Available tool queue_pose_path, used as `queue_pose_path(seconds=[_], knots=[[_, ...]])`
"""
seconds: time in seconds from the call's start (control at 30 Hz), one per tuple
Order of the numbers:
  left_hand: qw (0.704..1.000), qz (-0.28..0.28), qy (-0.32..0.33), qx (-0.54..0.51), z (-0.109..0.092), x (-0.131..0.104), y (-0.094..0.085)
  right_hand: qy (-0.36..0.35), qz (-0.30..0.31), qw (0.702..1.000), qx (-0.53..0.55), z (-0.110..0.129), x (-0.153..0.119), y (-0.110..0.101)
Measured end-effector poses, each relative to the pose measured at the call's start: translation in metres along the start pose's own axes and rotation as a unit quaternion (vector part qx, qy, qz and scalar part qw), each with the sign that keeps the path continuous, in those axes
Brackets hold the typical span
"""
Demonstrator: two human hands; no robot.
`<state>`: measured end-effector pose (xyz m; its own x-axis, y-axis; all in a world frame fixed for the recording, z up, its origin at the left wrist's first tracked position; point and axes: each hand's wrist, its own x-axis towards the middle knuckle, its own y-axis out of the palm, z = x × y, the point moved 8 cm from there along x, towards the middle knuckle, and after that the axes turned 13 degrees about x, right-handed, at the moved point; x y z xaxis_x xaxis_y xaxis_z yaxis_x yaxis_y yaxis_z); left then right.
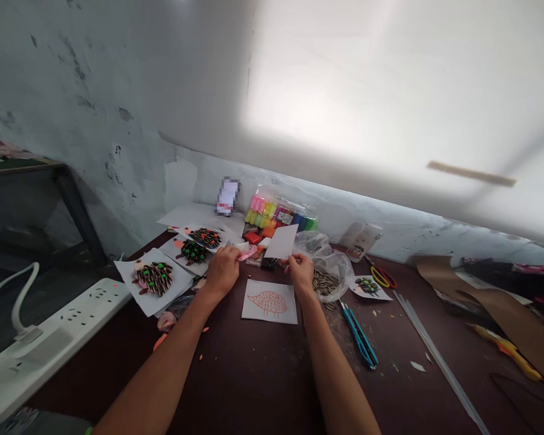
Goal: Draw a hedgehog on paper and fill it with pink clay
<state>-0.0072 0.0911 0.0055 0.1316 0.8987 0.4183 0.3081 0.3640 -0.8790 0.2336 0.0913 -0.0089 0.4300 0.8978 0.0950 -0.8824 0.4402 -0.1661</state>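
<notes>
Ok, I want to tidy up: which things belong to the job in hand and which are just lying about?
Likely part of the job:
- white card in the right hand
- pink piece in the left hand
- card with the orange drawing
- plastic bag of brown pieces
- coloured packs

Probably just lying about, untouched:
- pale scrap
- brown sheet
- clear container by the wall

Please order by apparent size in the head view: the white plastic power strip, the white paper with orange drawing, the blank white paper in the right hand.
1. Power strip, enlarged by nearness
2. Drawing paper
3. Blank paper
</notes>
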Motion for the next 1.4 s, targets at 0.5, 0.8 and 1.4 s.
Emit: queue_pose_path(seconds=[0.5,0.8,1.4], knots=[[0.991,-0.014,0.024,-0.128,-0.005,-0.001,0.007,-0.026,0.031,0.998,0.047,0.003,-0.025,0.011],[0.927,-0.008,0.053,-0.371,-0.022,-0.001,-0.001,0.027,0.168,0.979,0.113,0.001,-0.039,0.041],[0.982,0.055,-0.1,-0.148,0.038,0.004,0.001,-0.008,0.074,0.995,0.063,-0.023,-0.026,0.025]])
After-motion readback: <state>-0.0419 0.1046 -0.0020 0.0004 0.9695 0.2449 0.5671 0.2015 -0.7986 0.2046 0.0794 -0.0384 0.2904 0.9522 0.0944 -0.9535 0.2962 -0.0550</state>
